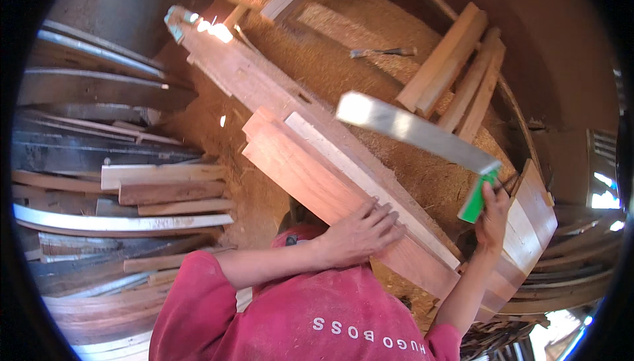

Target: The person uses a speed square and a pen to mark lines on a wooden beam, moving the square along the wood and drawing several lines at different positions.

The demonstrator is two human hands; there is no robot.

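My left hand [360, 230] lies flat, fingers spread, on the near end of a stack of reddish wooden planks [297, 163] that runs away to the upper left. A pale narrow plank [370, 189] lies along the stack's right side. My right hand [492, 214] grips the green handle [473, 201] of a try square. Its metal blade [413, 130] points up and left, held in the air above the planks. My red sleeves and shirt [297, 315] fill the lower edge.
A long reddish beam [244, 74] lies under the planks. Sawdust [343, 64] covers the ground, with a small hand tool [383, 51] on it. Boards are piled at the left [158, 193], at the upper right [456, 70] and beside my right hand [535, 219].
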